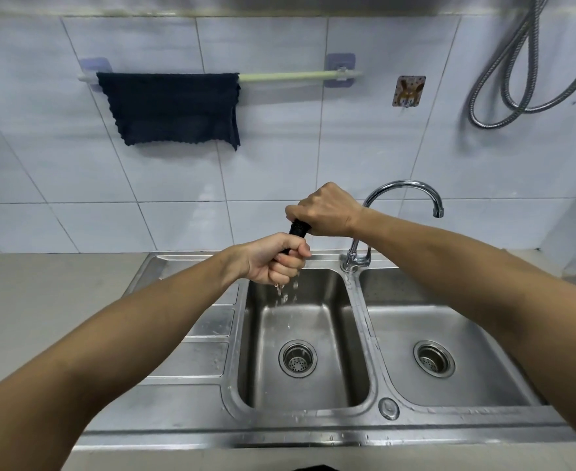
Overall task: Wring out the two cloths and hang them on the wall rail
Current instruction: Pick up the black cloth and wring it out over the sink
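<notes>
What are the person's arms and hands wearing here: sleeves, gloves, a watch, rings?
Nothing shows: both forearms are bare up to the frame edge, with no sleeves in view. The left hand and right hand have no gloves, watch, bracelet or visible rings.

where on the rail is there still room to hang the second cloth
The right stretch of the rail is bare, between the hung cloth and the right bracket. The left part is covered by that cloth. Both hands, left and right, grip the twisted cloth over the left basin.
</notes>
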